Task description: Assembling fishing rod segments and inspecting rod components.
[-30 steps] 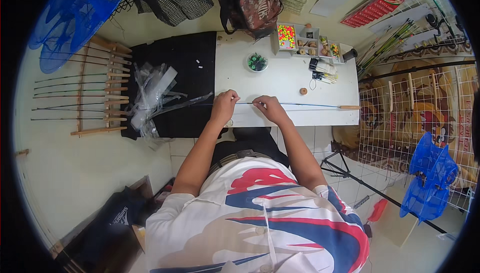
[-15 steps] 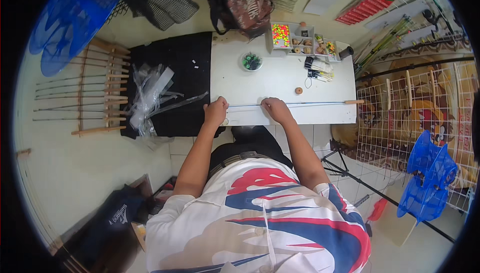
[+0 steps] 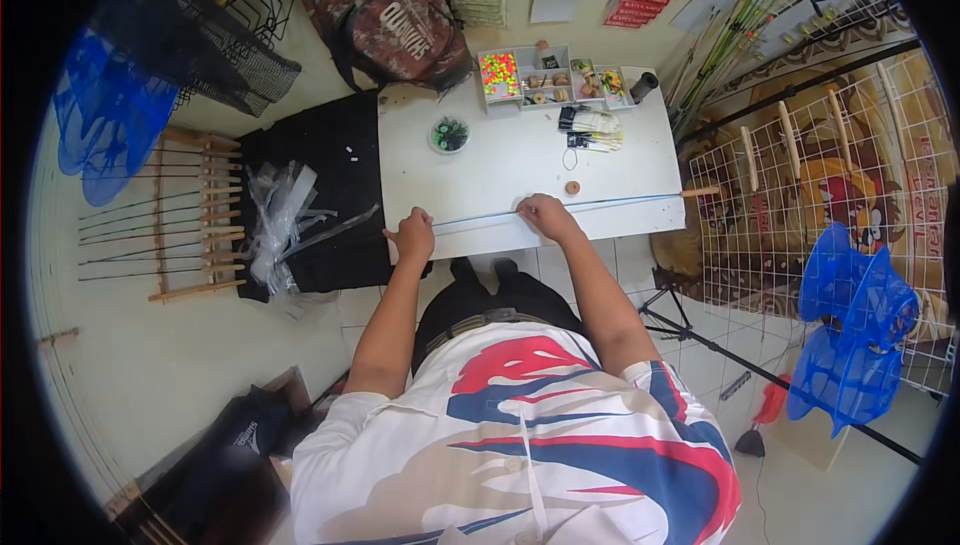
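Note:
A thin blue fishing rod [image 3: 610,201] lies along the near side of the white table, its wooden handle [image 3: 702,191] sticking out past the right edge. My right hand [image 3: 545,217] pinches the shaft with thumb and fingers near the middle of the table. At the table's near left corner, my left hand [image 3: 412,235] is closed around the thin end of the rod; its fingers partly hide that tip. Just beyond the shaft sits a small round brown wooden piece [image 3: 572,187].
Farther back stand a clear tub of green-and-black pieces [image 3: 449,134], packets with a black cord [image 3: 590,128] and a compartment tray [image 3: 545,66] of colourful beads. Crumpled clear plastic [image 3: 285,215] covers part of the black cloth [image 3: 345,155] at left. A wire grid [image 3: 740,275] stands right.
The whole view has turned and shifted. Along the table, the rod has slid a little to the right, its handle now farther past the edge. The gap between my hands is wider.

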Available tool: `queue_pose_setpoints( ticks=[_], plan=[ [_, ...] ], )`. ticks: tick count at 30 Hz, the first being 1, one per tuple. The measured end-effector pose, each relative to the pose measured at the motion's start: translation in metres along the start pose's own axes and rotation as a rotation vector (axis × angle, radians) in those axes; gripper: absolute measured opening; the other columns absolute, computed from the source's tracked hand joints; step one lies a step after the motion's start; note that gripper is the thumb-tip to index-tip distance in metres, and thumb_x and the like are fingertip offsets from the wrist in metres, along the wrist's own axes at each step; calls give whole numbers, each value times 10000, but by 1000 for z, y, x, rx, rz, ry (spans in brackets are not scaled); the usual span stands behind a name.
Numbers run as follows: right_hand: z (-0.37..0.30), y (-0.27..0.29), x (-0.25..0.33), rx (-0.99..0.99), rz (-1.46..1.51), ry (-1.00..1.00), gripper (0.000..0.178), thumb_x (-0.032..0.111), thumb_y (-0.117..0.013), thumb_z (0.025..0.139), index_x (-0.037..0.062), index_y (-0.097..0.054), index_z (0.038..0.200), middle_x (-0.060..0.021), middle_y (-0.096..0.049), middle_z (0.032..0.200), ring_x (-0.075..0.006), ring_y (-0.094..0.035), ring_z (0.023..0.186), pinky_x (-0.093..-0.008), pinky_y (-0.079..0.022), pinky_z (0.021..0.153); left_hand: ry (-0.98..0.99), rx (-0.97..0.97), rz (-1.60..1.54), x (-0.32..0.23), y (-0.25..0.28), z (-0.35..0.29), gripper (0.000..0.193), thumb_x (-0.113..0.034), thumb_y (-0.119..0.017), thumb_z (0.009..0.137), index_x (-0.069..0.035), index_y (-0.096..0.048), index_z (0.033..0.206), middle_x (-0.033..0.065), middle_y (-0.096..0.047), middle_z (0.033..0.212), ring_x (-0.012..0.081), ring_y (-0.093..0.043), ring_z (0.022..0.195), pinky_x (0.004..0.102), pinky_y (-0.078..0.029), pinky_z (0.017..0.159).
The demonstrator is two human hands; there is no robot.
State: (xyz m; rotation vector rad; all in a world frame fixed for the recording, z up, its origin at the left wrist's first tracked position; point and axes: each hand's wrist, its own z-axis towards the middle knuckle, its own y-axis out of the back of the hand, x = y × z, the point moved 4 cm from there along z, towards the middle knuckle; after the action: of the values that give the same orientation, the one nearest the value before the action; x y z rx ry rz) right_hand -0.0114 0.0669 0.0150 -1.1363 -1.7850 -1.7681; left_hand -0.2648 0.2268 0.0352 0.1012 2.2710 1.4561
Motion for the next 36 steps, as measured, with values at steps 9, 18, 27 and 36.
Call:
queue_pose_setpoints(
  ticks=[9,18,27,36],
  plan=[
    [-15,28,-28,-32,-37,15,100,113,-665,850,79,-724,924,-143,-695,925,-337,-650,874,-423,-521,782,104,-44,-42,-12,-15,-9,112,-184,-548,976,-104,-604,1031,102,-694,968,322,-608,1080,761,-150,1069],
    [-22,41,-37,-55,-87,13,116,113,-646,858,82,-726,935,-142,-694,912,-344,-648,895,-432,-515,805,30,-62,-168,-8,-34,4,127,-190,-559,974,-81,-580,1037,139,-686,1011,369,-629,1027,657,-322,1039],
    [-26,58,-21,-47,-207,-6,125,137,-624,900,86,-727,948,-127,-700,951,-331,-644,934,-417,-493,818,19,-72,-157,-7,-48,2,147,-210,-569,967,-81,-571,1038,139,-685,1002,361,-638,1003,606,-384,971],
    [-37,64,-50,-46,-207,-21,125,133,-625,882,105,-728,946,-112,-705,936,-311,-648,928,-462,-433,857,-105,-128,-185,-36,-50,-14,136,-218,-607,943,-86,-607,977,105,-699,884,343,-658,890,502,-453,828]
  ],
)
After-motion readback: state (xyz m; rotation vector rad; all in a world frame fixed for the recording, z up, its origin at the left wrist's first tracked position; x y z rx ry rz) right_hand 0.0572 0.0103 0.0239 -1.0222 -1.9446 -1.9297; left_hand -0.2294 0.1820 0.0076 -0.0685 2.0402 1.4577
